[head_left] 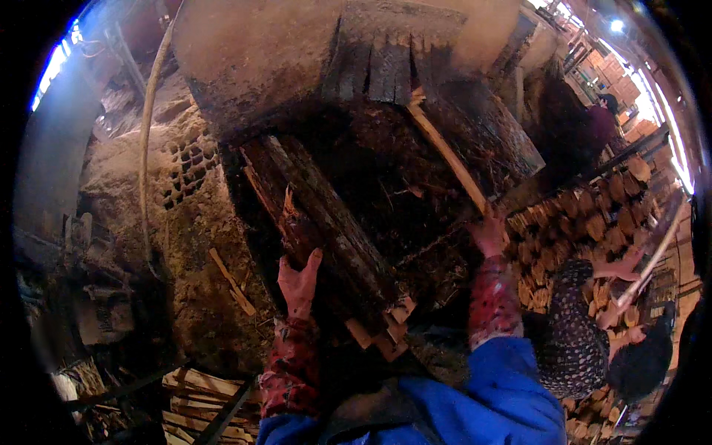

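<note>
Brown wood pile (330,204), just one: your left hand (299,283) spreads at its left edge. Right of the pile, your right hand (489,233) pinches one long stick (449,156).

Clear gap over dark recess (371,174) between dark planks (326,208) and pale stick (449,157). Far edge blocked by brown wall (259,55); stacked wood (549,226) crowds right.

A mottled brown wall (259,59) stands ahead, while a bright white light (617,27) glows upper right.
</note>
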Demonstrator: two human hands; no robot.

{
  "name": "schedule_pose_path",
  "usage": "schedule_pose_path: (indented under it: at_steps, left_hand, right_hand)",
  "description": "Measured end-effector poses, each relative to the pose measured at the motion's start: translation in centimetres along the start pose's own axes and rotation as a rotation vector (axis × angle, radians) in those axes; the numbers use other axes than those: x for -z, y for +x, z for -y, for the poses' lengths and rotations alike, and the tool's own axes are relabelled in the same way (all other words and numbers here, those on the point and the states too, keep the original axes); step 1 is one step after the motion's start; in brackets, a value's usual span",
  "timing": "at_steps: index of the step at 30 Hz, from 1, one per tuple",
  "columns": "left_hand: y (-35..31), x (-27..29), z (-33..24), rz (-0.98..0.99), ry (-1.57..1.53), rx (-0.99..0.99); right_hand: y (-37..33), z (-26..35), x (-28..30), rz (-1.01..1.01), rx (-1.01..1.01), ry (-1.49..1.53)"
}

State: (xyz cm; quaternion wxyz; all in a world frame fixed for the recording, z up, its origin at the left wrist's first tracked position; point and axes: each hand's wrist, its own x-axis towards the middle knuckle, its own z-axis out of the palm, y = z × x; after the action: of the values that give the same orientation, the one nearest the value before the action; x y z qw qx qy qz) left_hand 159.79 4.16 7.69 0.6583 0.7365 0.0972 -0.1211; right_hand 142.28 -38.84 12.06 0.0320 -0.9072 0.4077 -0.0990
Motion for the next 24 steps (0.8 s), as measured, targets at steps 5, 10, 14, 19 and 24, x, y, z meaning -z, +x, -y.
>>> schedule_pose_path:
  at_steps: [5, 10, 14, 19, 24]
  left_hand:
    - [0.0, -0.3, 0.0, 0.072, -0.066, 0.014]
    - [3.1, 1.0, 7.9, -0.067, -0.073, -0.251]
    - [-0.3, 0.3, 0.7, -0.008, -0.126, -0.159]
    - [-0.8, -0.3, -0.5, -0.02, -0.11, -0.135]
    - [-0.3, -1.1, -0.3, 0.038, -0.139, -0.164]
  right_hand:
    - [2.4, -6.9, -1.4, 0.205, -0.092, -0.053]
    - [-2.6, -5.2, -4.8, 0.084, 0.058, -0.018]
    - [-7.5, -1.2, -2.5, 0.171, 0.083, 0.167]
    - [-14.0, 1.3, 0.1, 0.055, 0.123, 0.418]
    - [-14.6, 8.1, 6.9, 0.292, 0.185, 0.64]
